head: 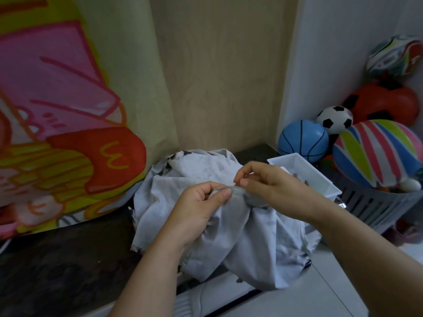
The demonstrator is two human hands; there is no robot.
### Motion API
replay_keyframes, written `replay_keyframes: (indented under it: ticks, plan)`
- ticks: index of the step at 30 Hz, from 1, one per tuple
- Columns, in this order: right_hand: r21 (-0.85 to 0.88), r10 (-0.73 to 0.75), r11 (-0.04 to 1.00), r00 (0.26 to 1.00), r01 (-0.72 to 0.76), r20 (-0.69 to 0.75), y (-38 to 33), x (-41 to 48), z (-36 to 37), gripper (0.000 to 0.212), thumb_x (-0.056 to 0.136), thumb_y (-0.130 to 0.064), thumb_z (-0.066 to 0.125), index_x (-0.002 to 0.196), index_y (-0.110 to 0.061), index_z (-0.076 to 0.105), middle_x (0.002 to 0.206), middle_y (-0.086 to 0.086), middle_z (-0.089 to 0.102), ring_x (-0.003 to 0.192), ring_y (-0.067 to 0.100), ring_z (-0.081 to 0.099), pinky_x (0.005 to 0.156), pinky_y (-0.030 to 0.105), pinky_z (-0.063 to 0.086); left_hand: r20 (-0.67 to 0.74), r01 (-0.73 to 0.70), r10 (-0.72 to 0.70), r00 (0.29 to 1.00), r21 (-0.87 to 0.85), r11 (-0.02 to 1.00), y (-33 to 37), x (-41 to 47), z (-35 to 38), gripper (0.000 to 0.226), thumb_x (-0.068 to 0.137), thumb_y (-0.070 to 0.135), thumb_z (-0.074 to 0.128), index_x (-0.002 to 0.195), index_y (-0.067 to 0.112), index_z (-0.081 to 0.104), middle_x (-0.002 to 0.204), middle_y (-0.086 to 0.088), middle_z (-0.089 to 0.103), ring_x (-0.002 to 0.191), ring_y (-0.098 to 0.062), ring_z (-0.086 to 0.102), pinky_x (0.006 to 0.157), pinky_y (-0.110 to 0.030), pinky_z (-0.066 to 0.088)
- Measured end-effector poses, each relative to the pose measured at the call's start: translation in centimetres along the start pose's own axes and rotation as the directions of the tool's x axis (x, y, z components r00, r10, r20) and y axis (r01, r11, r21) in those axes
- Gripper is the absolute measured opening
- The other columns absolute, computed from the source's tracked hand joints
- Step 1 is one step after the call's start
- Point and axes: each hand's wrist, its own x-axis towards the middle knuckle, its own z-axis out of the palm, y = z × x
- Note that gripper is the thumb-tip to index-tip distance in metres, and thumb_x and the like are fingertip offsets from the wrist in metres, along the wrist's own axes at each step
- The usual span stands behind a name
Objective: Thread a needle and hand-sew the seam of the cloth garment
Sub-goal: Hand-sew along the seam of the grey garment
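A pale grey-blue cloth garment (229, 236) lies bunched on a dark counter (68, 259) and hangs over its front edge. My left hand (201, 207) grips a raised fold of the cloth, with the thumb pressed along the seam edge. My right hand (265, 184) is just to the right of it, with thumb and forefinger pinched together at the top of the same fold. The needle and thread are too small to make out between those fingers.
A white plastic tray (320, 177) stands right behind my right hand. A grey slatted basket (366, 202) heaped with coloured balls fills the right side. A bright printed fabric (57, 122) hangs at the left, over the counter's back.
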Motion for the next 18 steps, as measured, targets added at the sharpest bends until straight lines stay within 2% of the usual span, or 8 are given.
replay_keyframes:
  ticks: [2, 4, 6, 8, 10, 13, 16, 18]
  plan:
    - [0.101, 0.005, 0.995, 1.000, -0.007, 0.021, -0.2, -0.2, 0.2, 0.011, 0.095, -0.013, 0.050, 0.102, -0.010, 0.058, 0.078, 0.012, 0.059, 0.062, 0.011, 0.048, 0.058, 0.016, 0.043, -0.072, 0.020, -0.021, 0.997, -0.011, 1.000, -0.2, 0.3, 0.2, 0.017, 0.090, 0.032, 0.060, 0.093, 0.022, 0.073, 0.091, 0.003, 0.075, 0.095, -0.015, 0.069, 0.089, -0.034, 0.053]
    - [-0.024, -0.058, 0.998, 0.998, 0.059, 0.032, 0.0, -0.2, 0.5, 0.010, 0.091, -0.017, 0.059, 0.100, -0.020, 0.058, 0.077, -0.002, 0.065, 0.067, 0.014, 0.054, 0.066, 0.023, 0.047, -0.104, 0.043, -0.050, 0.993, -0.062, 0.997, -0.3, 0.4, 0.5, 0.018, 0.091, 0.033, 0.059, 0.092, 0.022, 0.074, 0.089, 0.000, 0.075, 0.093, -0.019, 0.068, 0.080, -0.033, 0.053]
    - [-0.188, -0.099, 0.978, 0.995, 0.094, -0.013, 0.4, 0.0, 1.0, 0.012, 0.086, -0.023, 0.065, 0.097, -0.028, 0.061, 0.085, -0.015, 0.066, 0.080, 0.001, 0.058, 0.075, 0.019, 0.047, -0.101, 0.063, -0.072, 0.992, -0.095, 0.994, -0.4, 0.5, 0.7, 0.023, 0.084, 0.044, 0.064, 0.090, 0.025, 0.075, 0.092, -0.009, 0.074, 0.092, -0.022, 0.067, 0.074, -0.032, 0.051]
    - [-0.193, -0.120, 0.976, 0.989, 0.101, -0.092, 0.4, 0.2, 1.5, 0.008, 0.084, -0.023, 0.067, 0.090, -0.028, 0.065, 0.083, -0.019, 0.065, 0.084, -0.006, 0.057, 0.074, 0.010, 0.045, -0.091, 0.071, -0.084, 0.992, -0.131, 0.989, -0.4, 0.6, 0.9, 0.033, 0.073, 0.054, 0.070, 0.090, 0.025, 0.076, 0.097, -0.016, 0.072, 0.097, -0.024, 0.066, 0.084, -0.037, 0.050]
    - [-0.186, -0.128, 0.977, 0.983, 0.101, -0.135, 0.5, 0.2, 2.0, 0.005, 0.084, -0.022, 0.069, 0.086, -0.026, 0.068, 0.081, -0.019, 0.066, 0.083, -0.009, 0.057, 0.072, 0.005, 0.042, -0.089, 0.071, -0.088, 0.992, -0.185, 0.980, -0.3, 0.7, 1.0, 0.035, 0.068, 0.048, 0.069, 0.089, 0.021, 0.076, 0.095, -0.010, 0.074, 0.100, -0.023, 0.068, 0.094, -0.040, 0.050]
    - [-0.152, -0.138, 0.983, 0.968, 0.107, -0.211, 0.5, 0.3, 2.2, 0.006, 0.083, -0.021, 0.069, 0.080, -0.026, 0.067, 0.086, -0.020, 0.066, 0.086, -0.014, 0.056, 0.075, 0.004, 0.042, -0.098, 0.101, -0.121, 0.988, -0.192, 0.976, -0.6, 0.8, 1.1, 0.028, 0.076, 0.040, 0.069, 0.092, 0.018, 0.076, 0.095, -0.007, 0.075, 0.101, -0.024, 0.068, 0.096, -0.043, 0.050]
    - [0.152, -0.055, 0.979, 0.899, 0.134, -0.434, -0.4, 0.7, 1.3, 0.008, 0.083, -0.014, 0.068, 0.076, -0.017, 0.065, 0.086, -0.007, 0.073, 0.086, 0.004, 0.066, 0.082, 0.024, 0.052, -0.184, 0.136, -0.145, 0.972, -0.060, 0.989, -1.3, 1.2, 0.9, 0.019, 0.090, 0.032, 0.064, 0.085, 0.017, 0.075, 0.082, 0.001, 0.075, 0.090, -0.021, 0.069, 0.084, -0.036, 0.054]
    - [0.544, 0.112, 0.822, 0.888, 0.169, -0.445, -1.5, 0.6, 0.4, 0.007, 0.088, -0.012, 0.061, 0.082, -0.010, 0.060, 0.079, 0.004, 0.073, 0.082, 0.017, 0.069, 0.078, 0.032, 0.057, -0.245, 0.154, -0.144, 0.959, 0.023, 0.988, -1.8, 1.5, 0.8, 0.023, 0.091, 0.030, 0.062, 0.077, 0.013, 0.071, 0.072, 0.006, 0.069, 0.078, -0.014, 0.064, 0.071, -0.027, 0.050]
